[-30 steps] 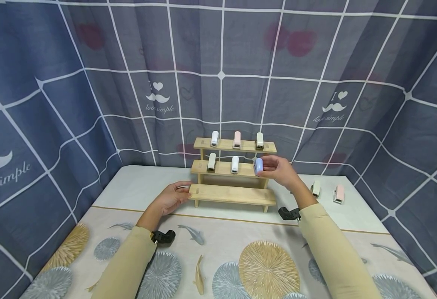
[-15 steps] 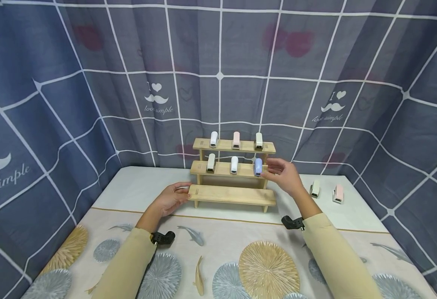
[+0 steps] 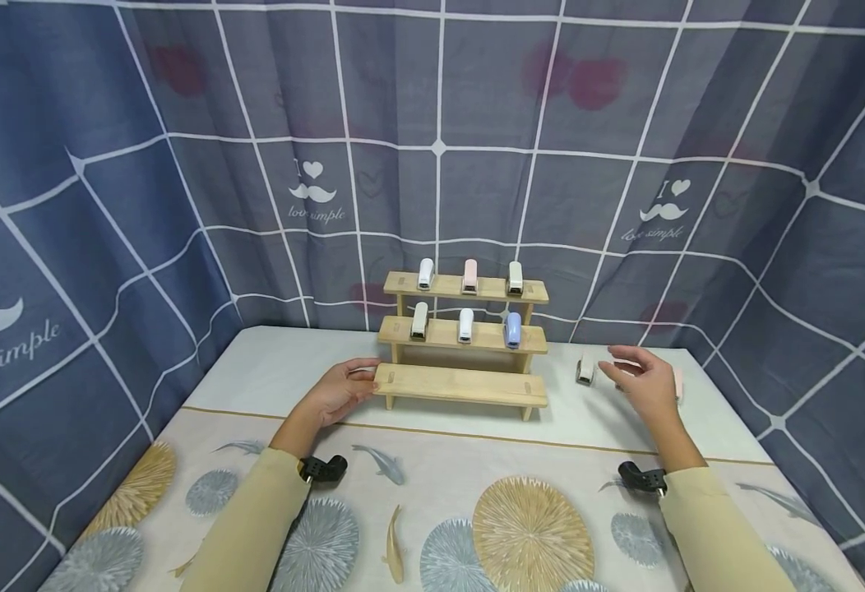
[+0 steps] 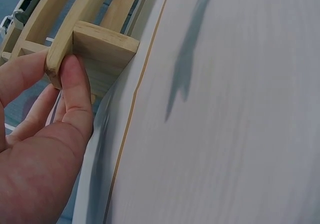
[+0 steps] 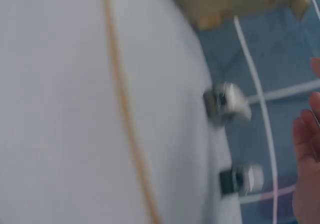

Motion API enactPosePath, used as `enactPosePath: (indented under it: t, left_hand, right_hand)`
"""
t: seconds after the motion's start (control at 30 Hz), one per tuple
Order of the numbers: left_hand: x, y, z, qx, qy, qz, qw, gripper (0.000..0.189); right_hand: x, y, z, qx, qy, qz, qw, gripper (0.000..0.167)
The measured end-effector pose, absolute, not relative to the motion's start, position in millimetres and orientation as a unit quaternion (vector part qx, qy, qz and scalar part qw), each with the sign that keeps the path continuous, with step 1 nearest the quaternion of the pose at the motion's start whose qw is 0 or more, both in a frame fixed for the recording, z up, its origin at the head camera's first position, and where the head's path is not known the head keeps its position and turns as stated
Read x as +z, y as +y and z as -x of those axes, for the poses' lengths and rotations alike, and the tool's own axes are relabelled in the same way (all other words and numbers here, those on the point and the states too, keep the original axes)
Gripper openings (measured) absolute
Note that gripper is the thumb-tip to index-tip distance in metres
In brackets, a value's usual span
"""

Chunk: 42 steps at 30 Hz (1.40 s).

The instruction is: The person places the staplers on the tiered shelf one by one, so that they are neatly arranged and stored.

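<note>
My left hand (image 3: 339, 393) pinches the left end of the lowest board of a three-step wooden stand (image 3: 462, 385); in the left wrist view the thumb and a finger grip the board end (image 4: 60, 59). My right hand (image 3: 647, 382) hangs over the white tabletop with fingers loosely spread, holding nothing. Just left of its fingertips is a cream mini stapler (image 3: 585, 370). A pink stapler (image 3: 679, 383) and another one are mostly hidden behind this hand. On the middle step stand a cream stapler (image 3: 419, 321), a white stapler (image 3: 465, 326) and a lavender-blue stapler (image 3: 512, 330).
The top step bears a white stapler (image 3: 426, 274), a pink stapler (image 3: 470, 277) and a cream stapler (image 3: 515, 279). A patterned cloth (image 3: 432, 510) covers the table's front. A blue checked curtain (image 3: 373, 189) hangs behind and at both sides.
My right hand let go of the lavender-blue stapler on the middle step, then moved right and down toward the staplers on the table. The left hand stayed on the stand.
</note>
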State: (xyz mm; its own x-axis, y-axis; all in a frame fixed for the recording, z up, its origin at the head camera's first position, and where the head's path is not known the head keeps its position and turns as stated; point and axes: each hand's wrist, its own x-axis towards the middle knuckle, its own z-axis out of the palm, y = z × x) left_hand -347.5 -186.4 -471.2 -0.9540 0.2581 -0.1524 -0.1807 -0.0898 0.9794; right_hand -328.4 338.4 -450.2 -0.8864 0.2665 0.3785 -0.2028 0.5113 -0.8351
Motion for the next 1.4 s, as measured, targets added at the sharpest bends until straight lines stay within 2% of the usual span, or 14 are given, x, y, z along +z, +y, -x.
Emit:
enactPosePath:
  t: [0.37,0.47,0.57,0.77,1.07,1.4]
  left_hand:
    - [-470.9,-185.6,346.4,0.73,0.668,-0.015,0.144,0.062]
    - [-470.9,-185.1,345.7,0.731,0.667,-0.014,0.144,0.062]
    - [-470.1,-184.5,345.3,0.734,0.663,-0.012,0.145,0.063]
    - [-469.0,-185.0,344.3,0.741,0.654,-0.019,0.149,0.063]
    - [-468.5,-183.8,343.4,0.742,0.652,-0.03,0.149,0.064]
    - [-470.4,-184.8,345.5,0.737,0.659,-0.031,0.148,0.066]
  right_hand:
    - [-466.1,389.3,323.7,0.462,-0.82,0.114,0.318,0.034]
    - [-467.1,400.6,325.6,0.451,-0.82,0.142,0.321,0.034]
    - [-466.1,409.6,326.5,0.438,-0.83,0.176,0.296,0.039]
    - [-464.8,425.8,328.8,0.437,-0.85,0.209,0.207,0.052]
    - [-472.1,448.2,333.1,0.42,-0.884,0.183,0.093,0.085]
    - [-478.4,463.9,338.0,0.431,-0.894,0.107,0.051,0.094]
